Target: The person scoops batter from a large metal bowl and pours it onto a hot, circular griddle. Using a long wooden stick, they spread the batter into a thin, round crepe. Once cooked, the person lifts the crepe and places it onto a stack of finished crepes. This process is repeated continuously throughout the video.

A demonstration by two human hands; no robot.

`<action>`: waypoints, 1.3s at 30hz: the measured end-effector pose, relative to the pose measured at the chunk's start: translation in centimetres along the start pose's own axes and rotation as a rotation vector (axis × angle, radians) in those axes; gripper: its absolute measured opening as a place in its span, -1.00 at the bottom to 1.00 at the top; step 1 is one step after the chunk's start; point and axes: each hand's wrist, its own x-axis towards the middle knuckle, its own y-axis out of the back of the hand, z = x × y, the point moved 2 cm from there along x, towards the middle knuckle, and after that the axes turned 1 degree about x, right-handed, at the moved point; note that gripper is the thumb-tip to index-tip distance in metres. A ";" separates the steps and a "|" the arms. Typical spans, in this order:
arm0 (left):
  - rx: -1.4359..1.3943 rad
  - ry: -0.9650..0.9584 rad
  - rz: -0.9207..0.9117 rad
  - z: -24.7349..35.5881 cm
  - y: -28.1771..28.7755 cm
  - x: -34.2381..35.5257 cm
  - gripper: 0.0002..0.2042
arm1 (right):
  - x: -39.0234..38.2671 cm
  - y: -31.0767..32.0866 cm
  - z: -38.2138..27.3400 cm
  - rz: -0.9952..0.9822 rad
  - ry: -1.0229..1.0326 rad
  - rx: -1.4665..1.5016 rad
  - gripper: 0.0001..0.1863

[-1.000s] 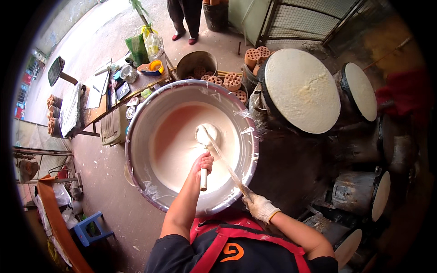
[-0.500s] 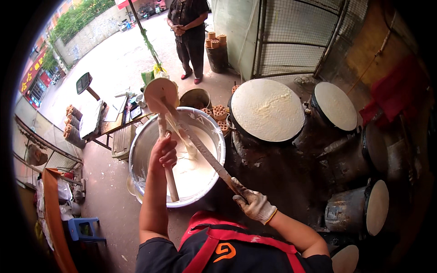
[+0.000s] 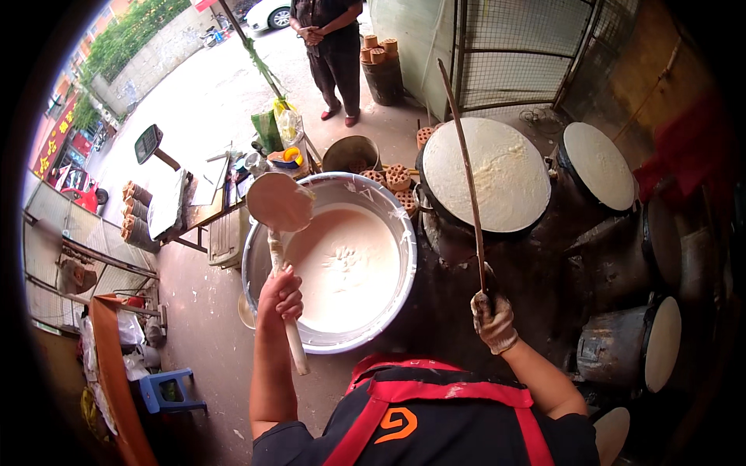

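Observation:
My bare left hand [image 3: 281,295] is wrapped round the wooden handle of a round-headed ladle [image 3: 280,202]. The ladle's batter-coated head is raised over the left side of a big metal tub [image 3: 408,241], apart from the pale batter [image 3: 346,264] inside. In a stained work glove, my right hand [image 3: 496,322] grips the lower end of a long, thin wooden spatula [image 3: 468,179], seen edge-on and pointing upward. Its blade passes in front of a large round griddle [image 3: 487,175] covered with a pale batter layer; whether it touches cannot be told.
More round batter-topped griddles [image 3: 598,167] stand along the right. Behind the tub are a metal bucket [image 3: 351,154] and perforated coal briquettes [image 3: 398,178]. A cluttered table [image 3: 203,190] and a blue stool [image 3: 167,388] are at the left. A person [image 3: 330,54] stands beyond with hands clasped.
My right hand has swung the spatula away from the ladle, to the right and upright in front of the griddle. The ladle has come lower relative to the tub. A white car has appeared at the back.

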 end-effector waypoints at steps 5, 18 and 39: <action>-0.207 0.193 0.180 -2.2 2.1 6.5 -0.89 | -2.4 0.1 5.0 0.050 -0.354 0.084 -0.61; -0.134 1.047 -0.475 -27.7 -26.4 22.1 -0.75 | -11.0 29.1 17.3 0.750 -0.606 0.382 -0.56; 0.973 0.975 -1.210 -87.2 -85.0 31.8 -0.90 | -18.7 65.0 30.4 1.441 -0.490 0.550 -0.65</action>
